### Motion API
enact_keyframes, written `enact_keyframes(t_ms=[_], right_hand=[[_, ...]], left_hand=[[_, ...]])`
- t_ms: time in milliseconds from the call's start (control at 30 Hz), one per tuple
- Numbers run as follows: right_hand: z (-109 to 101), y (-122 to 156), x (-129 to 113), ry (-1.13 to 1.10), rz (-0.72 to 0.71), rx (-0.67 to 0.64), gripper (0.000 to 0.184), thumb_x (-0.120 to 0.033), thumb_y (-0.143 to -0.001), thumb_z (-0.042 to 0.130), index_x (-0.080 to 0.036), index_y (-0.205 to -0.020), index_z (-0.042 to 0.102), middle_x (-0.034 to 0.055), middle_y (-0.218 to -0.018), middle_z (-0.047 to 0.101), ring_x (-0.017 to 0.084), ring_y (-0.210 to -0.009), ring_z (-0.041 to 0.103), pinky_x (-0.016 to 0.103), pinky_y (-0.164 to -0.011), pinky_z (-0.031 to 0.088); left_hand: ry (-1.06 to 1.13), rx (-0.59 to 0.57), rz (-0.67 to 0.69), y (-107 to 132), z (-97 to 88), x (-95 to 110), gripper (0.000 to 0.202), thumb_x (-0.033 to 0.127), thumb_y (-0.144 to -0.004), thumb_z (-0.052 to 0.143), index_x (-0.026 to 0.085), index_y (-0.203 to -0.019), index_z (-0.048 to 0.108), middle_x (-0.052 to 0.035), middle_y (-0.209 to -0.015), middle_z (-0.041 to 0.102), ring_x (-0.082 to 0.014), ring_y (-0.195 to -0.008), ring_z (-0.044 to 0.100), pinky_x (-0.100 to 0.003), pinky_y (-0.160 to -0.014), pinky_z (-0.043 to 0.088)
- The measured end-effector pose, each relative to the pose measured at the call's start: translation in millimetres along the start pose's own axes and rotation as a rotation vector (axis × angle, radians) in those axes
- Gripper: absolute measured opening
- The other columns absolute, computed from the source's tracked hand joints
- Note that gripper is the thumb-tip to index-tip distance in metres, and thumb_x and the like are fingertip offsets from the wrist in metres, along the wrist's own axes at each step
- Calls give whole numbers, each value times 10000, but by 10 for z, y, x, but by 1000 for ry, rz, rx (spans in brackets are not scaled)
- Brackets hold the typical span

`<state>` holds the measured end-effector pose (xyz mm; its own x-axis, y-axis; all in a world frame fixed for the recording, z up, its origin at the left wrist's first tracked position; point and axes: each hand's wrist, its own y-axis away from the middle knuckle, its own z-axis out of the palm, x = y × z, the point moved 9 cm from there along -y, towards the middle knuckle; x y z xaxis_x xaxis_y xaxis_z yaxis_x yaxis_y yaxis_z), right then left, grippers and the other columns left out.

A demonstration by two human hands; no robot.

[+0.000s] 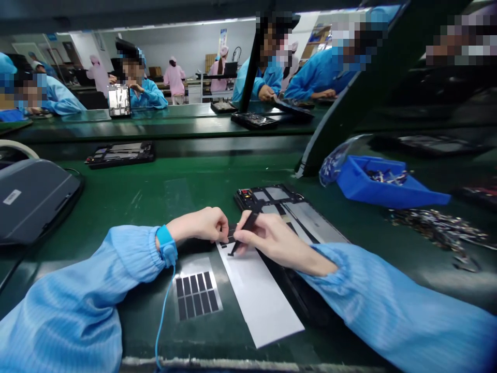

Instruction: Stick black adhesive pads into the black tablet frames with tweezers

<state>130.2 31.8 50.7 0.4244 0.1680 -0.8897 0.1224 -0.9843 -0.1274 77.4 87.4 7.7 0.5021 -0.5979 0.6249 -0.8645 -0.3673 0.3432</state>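
My right hand (pixel 272 235) is closed around black tweezers (pixel 248 225), their tips pointing down at the far end of a white strip (pixel 262 300). A small black piece (pixel 231 254) shows at the tweezer tips; I cannot tell whether it is gripped or lies on the strip. At the strip's far left corner, the fingers of my left hand (pixel 207 225) are pinched together on it. Partly behind my right hand and forearm lies an opened black tablet-like device (pixel 306 212). A clear sheet with black rectangular stickers (pixel 196 292) lies nearer me, left of the strip.
A blue bin (pixel 388 189) of small parts stands at the right, with loose metallic parts (pixel 438 225) beside it. A grey machine (pixel 37 199) occupies the left. Another opened device (pixel 120 154) lies farther back. A blue cord (pixel 165 311) runs from my left wristband. Co-workers sit opposite.
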Motion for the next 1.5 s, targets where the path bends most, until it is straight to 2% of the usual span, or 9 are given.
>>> enact_keyframes(t_ms=[167,267,400,467,600,833,1033,1133,1500], right_hand=[[-558,265,67,-15,-49,401,277,-373,-800,597,-208,-621,465,-21,-493,562,155,-443,613,242,-432,493],[-655,380,203,-28,-43,492,306,-390,-815,576,-217,-601,441,-28,-471,520,152,-407,590,249,-399,485],[-641,411,254,-4,-50,515,288,-376,-820,568,-224,-610,443,-17,-485,531,164,-418,595,265,-393,497],[-631,407,242,18,-45,512,282,-357,-821,566,-224,-607,439,-17,-488,530,160,-404,588,261,-376,485],[-619,401,218,37,-45,498,272,-336,-823,560,-221,-610,436,-18,-504,522,158,-407,588,257,-371,479],[-601,393,167,174,-68,492,278,-340,-836,537,-210,-609,444,-7,-571,512,137,-439,572,252,-400,461],[-498,446,-116,414,-291,454,223,-248,-841,514,-206,-624,483,9,-587,489,144,-545,503,278,-515,401],[-466,463,-156,429,-342,434,218,-211,-835,508,-200,-619,481,3,-587,476,140,-556,481,277,-536,382],[-518,478,-97,369,-307,466,228,-228,-816,529,-200,-593,491,6,-563,478,142,-531,471,285,-503,372]], left_hand=[[-89,38,49,65,-43,146,79,172,-705,636,137,-639,611,54,-495,483,-73,-483,432,-184,-469,300],[3,139,210,101,-18,359,83,178,-765,569,136,-704,604,55,-532,476,-66,-490,408,-182,-481,309],[134,396,418,159,11,507,165,197,-796,506,153,-949,552,13,-733,542,-105,-653,486,-217,-623,410],[142,432,471,152,78,500,283,185,-781,508,165,-1063,502,-19,-864,568,-133,-770,513,-256,-723,434],[158,396,471,100,156,434,413,127,-749,473,178,-1158,446,-41,-973,580,-153,-844,523,-288,-776,443],[103,375,489,125,156,493,436,101,-725,441,201,-1149,464,-42,-1038,592,-180,-926,529,-337,-855,418],[69,386,532,131,172,510,466,58,-686,407,197,-1123,490,-39,-1049,596,-173,-919,536,-327,-853,416],[58,391,536,130,172,515,446,58,-690,410,183,-1107,508,-38,-1041,602,-167,-906,536,-310,-844,418],[-31,377,515,125,186,544,426,27,-709,400,189,-1069,561,-32,-1043,605,-167,-915,515,-300,-854,405]])
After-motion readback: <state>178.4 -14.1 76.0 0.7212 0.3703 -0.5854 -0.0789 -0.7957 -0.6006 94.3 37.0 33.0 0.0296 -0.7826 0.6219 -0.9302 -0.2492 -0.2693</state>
